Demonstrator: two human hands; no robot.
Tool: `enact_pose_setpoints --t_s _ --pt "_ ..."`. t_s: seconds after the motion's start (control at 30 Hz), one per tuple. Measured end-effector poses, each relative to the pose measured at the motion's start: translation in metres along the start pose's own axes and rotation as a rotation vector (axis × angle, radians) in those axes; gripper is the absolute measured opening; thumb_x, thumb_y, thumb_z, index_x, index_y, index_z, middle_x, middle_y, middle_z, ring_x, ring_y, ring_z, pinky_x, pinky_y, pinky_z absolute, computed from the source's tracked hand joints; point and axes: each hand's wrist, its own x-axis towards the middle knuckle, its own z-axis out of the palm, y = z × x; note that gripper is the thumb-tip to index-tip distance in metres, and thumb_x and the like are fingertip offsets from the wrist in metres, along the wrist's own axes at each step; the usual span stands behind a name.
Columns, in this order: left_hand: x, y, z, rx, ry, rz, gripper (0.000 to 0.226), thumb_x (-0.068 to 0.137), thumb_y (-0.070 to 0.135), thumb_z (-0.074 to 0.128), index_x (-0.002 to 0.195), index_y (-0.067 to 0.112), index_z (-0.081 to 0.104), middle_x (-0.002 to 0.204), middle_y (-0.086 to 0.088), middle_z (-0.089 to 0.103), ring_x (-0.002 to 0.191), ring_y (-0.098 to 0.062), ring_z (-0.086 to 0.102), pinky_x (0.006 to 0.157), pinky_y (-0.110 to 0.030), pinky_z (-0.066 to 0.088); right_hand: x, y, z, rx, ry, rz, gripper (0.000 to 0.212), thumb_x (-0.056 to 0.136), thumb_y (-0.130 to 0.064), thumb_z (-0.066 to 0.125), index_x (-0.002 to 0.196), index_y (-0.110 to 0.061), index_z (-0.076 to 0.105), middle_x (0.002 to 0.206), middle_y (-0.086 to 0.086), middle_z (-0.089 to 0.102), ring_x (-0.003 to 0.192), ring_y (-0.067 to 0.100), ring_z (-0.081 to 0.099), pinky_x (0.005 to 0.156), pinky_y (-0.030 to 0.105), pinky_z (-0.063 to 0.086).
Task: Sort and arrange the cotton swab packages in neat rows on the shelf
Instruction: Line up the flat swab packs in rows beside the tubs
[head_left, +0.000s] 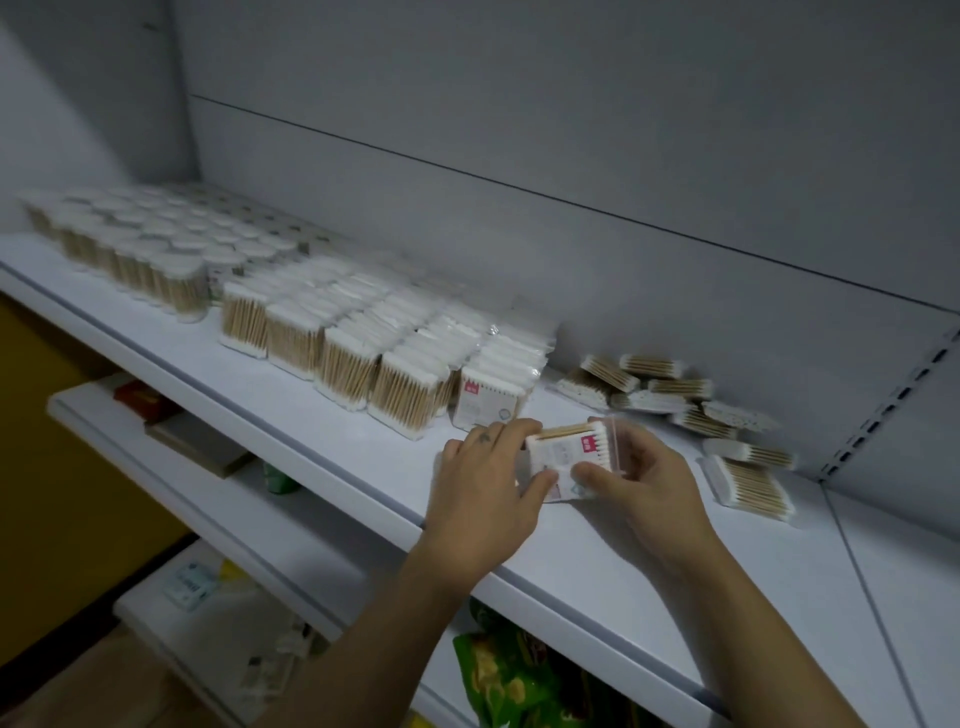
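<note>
clamping a swab package (563, 454), the left hand (483, 486) and right hand (647, 486) grip its sides; red label (588, 445) unreadable.

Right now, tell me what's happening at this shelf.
A person is holding a cotton swab package with both hands at the front of the white shelf. The left hand grips its left side and the right hand pinches its right side. Neat rows of packages stand to the left; a loose pile lies unsorted to the right, near the back wall.
</note>
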Motion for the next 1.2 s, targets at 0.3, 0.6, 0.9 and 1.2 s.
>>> enact_pose_setpoints --t_s 0.3,0.6,0.9,1.2 --pt "-0.006 0.008 -0.007 0.149 0.299 -0.124 0.034 0.082 0.015 0.061 0.114 0.023 0.053 0.124 0.001 0.052 0.118 -0.02 0.043 0.093 -0.041 0.04 0.033 -0.05 0.033 -0.595 0.098 -0.347 0.03 0.07 -0.023 0.083 0.09 -0.032 0.062 0.089 -0.019 0.058 0.08 -0.008 0.054 0.066 0.004 0.039" --pt "0.001 0.007 -0.002 0.168 0.215 -0.343 0.046 0.081 0.005 0.057 0.121 0.025 0.046 0.137 0.003 0.044 0.132 -0.017 0.033 0.109 -0.037 0.029 0.063 -0.045 0.081 -0.955 0.087 -0.674 0.038 0.072 -0.028 0.082 0.106 -0.013 0.073 0.086 0.006 0.056 0.081 0.026 0.052 0.069 0.035 0.044" --pt "0.009 0.002 0.001 0.137 0.214 -0.338 0.047 0.087 0.015 0.059 0.132 0.017 0.044 0.14 -0.003 0.044 0.131 -0.021 0.038 0.103 -0.036 0.033 0.052 -0.037 0.067 -0.878 -0.04 -0.585 0.064 0.078 -0.034 0.063 0.139 -0.023 0.048 0.112 -0.006 0.047 0.102 0.01 0.037 0.09 0.025 0.033" --pt "0.002 0.015 -0.007 0.301 0.185 -0.124 0.036 0.079 0.016 0.068 0.113 0.015 0.056 0.12 -0.01 0.056 0.115 -0.029 0.049 0.089 -0.042 0.04 0.048 -0.051 0.028 -0.917 0.096 -0.369 0.045 0.084 -0.03 0.063 0.127 -0.021 0.059 0.126 0.003 0.054 0.119 0.024 0.045 0.1 0.034 0.031"
